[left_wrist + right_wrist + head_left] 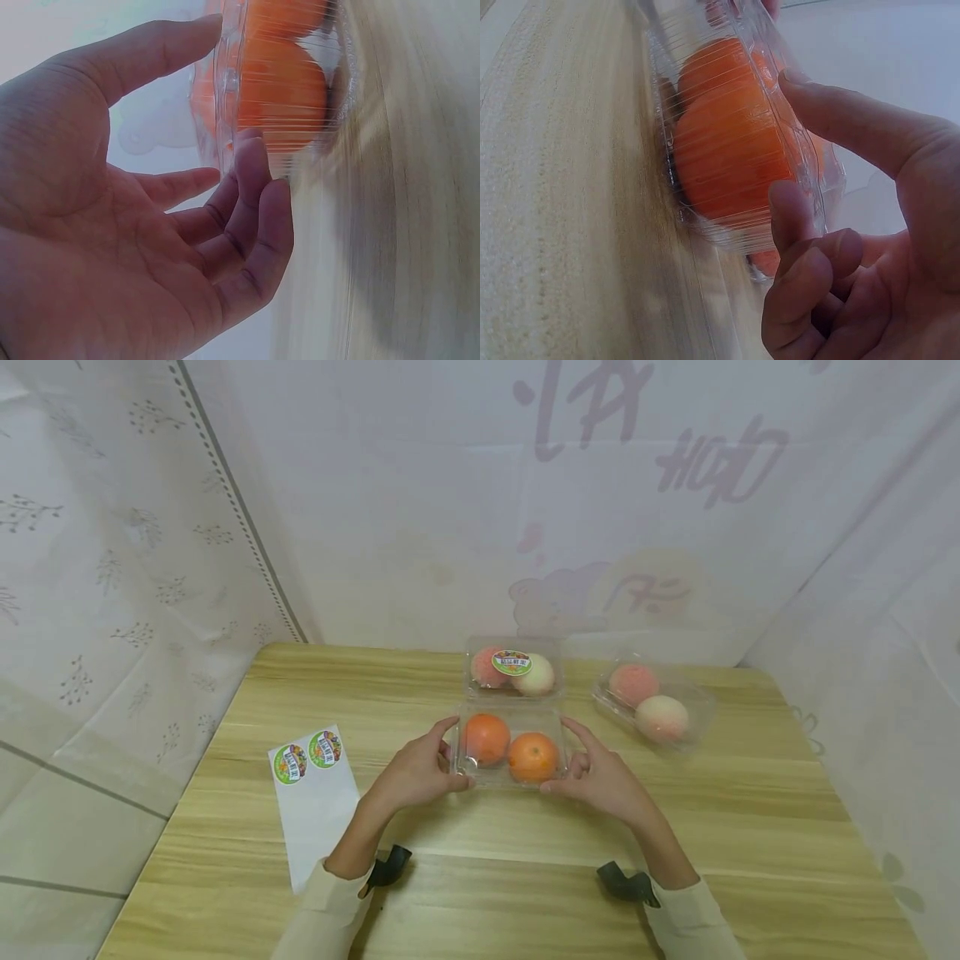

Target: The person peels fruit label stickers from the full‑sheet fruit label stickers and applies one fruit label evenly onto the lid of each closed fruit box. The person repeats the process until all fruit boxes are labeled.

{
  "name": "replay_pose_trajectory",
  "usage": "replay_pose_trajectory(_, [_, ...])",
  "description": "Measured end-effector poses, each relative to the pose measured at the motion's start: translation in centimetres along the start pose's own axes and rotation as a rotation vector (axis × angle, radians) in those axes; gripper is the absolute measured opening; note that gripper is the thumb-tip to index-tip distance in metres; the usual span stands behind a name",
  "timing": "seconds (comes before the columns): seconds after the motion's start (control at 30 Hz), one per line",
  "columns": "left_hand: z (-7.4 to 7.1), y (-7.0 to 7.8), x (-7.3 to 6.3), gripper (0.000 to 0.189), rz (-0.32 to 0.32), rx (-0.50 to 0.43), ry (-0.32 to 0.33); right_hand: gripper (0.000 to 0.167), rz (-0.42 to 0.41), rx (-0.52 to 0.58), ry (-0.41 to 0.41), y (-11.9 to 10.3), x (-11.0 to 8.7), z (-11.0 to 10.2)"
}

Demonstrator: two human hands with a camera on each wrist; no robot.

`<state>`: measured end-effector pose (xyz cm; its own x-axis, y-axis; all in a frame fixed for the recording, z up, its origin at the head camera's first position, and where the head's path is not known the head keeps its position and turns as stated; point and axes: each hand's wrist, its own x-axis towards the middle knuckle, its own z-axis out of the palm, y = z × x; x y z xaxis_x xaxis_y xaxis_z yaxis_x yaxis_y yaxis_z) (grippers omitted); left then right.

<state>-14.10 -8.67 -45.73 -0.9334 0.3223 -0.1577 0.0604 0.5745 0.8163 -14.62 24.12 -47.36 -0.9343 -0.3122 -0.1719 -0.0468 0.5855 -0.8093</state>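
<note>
A clear plastic clamshell box (517, 711) with a closed lid sits before me, two oranges (533, 757) inside it. My left hand (417, 770) grips its left side; in the left wrist view the thumb meets the rim (229, 82) on one side and curled fingertips meet it from the other. On the right side, my right hand (606, 777) holds the same rim between thumb and bent fingers, as the right wrist view shows. The lid bears no label.
Right behind stands a clear box (472, 689) of two peaches, with an oval fruit sticker (512, 662) on its lid. Another peach box (693, 706) without a sticker lies angled at right. A white sheet (315, 814) with two stickers lies at left. Curtains surround the wooden table (480, 902).
</note>
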Motion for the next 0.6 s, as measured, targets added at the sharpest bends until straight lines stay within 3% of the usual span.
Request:
replay_pose_trajectory(0.27, [-0.2, -0.2, -0.7, 0.099, -0.004, -0.011, 0.031, 0.120, 0.001, -0.003, 0.002, -0.1, 0.0, 0.0])
replay_pose_trajectory(0.6, [-3.0, -1.9, -3.4, 0.076, -0.004, 0.002, 0.186, 0.120, 0.007, 0.009, -0.001, -0.1, -0.1, 0.1])
